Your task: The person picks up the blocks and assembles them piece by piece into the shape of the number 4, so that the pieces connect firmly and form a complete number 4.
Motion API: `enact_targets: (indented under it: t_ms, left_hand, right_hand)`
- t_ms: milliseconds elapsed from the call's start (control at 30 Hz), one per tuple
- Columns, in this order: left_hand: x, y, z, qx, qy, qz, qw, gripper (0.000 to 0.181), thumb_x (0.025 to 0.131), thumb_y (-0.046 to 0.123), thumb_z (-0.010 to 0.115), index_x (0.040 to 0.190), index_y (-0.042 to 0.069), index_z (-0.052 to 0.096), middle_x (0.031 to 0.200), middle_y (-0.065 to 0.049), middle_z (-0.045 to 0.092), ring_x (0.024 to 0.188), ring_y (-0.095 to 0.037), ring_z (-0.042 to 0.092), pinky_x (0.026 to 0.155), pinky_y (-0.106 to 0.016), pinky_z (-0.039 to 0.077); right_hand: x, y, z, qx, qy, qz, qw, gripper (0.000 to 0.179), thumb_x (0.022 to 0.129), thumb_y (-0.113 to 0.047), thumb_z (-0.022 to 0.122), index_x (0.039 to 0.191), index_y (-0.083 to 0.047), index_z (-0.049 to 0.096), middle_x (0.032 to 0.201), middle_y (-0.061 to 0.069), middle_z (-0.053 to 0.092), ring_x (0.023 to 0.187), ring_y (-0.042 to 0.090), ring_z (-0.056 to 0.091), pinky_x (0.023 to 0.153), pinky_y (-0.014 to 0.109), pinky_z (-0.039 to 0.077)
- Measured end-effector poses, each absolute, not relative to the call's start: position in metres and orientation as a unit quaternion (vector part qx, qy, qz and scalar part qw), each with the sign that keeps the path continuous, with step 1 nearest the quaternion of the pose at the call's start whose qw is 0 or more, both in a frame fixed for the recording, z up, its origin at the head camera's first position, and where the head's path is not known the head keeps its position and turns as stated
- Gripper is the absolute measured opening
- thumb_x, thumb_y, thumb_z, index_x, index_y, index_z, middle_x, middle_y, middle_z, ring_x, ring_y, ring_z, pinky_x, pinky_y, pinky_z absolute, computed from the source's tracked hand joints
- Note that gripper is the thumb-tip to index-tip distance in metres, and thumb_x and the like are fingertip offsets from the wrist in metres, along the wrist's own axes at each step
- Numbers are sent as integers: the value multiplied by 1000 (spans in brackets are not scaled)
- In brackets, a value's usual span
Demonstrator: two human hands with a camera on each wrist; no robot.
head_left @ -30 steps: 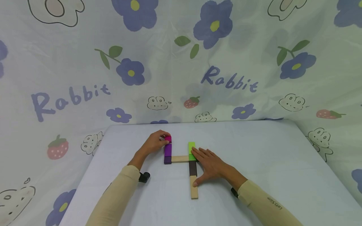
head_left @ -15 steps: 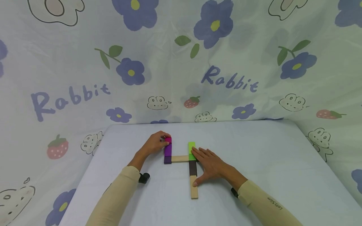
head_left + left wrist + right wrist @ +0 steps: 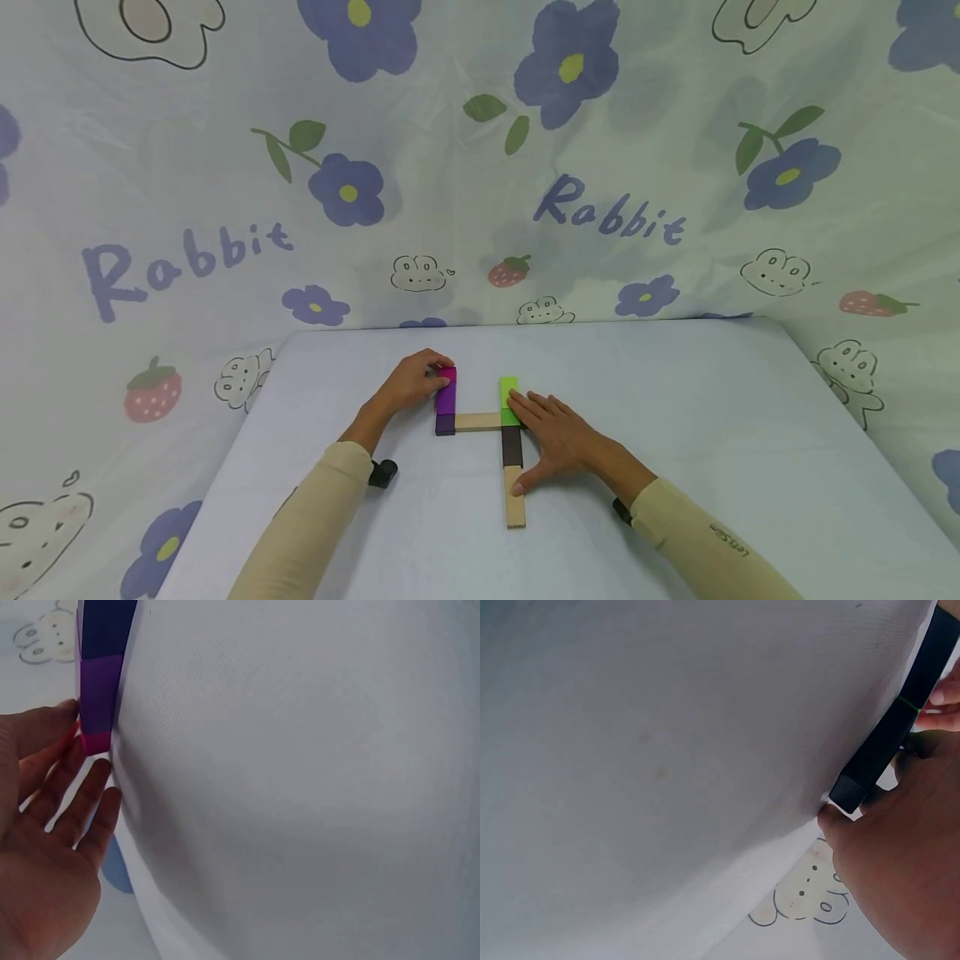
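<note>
Wooden blocks lie on the white table in a pattern like the figure 4. My left hand (image 3: pixel 411 379) pinches a small magenta block (image 3: pixel 449 374) between thumb and fingers, at the far end of a purple block (image 3: pixel 446 398). In the left wrist view the magenta block (image 3: pixel 96 743) meets the purple one. Nearest me in that column is a dark purple block (image 3: pixel 445 425). My right hand (image 3: pixel 562 437) is spread, its fingertips on the lime green blocks (image 3: pixel 508 385) and its thumb on a natural wood block (image 3: pixel 515 508). A dark brown block (image 3: pixel 512 447) lies between these.
A natural wood crosspiece (image 3: pixel 477 422) joins the two columns. Behind the white table (image 3: pixel 675 392) hangs a printed cloth (image 3: pixel 450 167) with flowers and rabbits. Small black wrist cameras, such as the left one (image 3: pixel 383 473), stick out beside the sleeves.
My left hand has drawn the magenta block slightly toward me, up against the purple block. The right hand has stayed in place on its blocks.
</note>
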State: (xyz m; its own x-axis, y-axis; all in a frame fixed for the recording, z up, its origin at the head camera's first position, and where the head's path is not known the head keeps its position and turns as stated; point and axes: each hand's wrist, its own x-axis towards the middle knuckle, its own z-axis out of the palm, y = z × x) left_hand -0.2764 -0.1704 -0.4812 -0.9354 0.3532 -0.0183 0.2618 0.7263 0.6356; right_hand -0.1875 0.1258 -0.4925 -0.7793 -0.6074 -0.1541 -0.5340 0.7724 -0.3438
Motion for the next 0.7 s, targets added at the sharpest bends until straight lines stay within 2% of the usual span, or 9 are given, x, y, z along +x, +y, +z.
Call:
enact_targets:
  t_ms: [700]
  left_hand:
    - [-274, -168, -480, 156, 929, 327, 72, 29, 95, 6, 69, 123, 4, 68, 123, -12, 64, 115, -30, 59, 102, -46, 49]
  right_hand:
    - [-187, 126, -493, -302, 935, -136, 128, 135, 61, -87, 70, 164, -16, 18, 169, -1, 15, 154, 27, 15, 123, 50, 12]
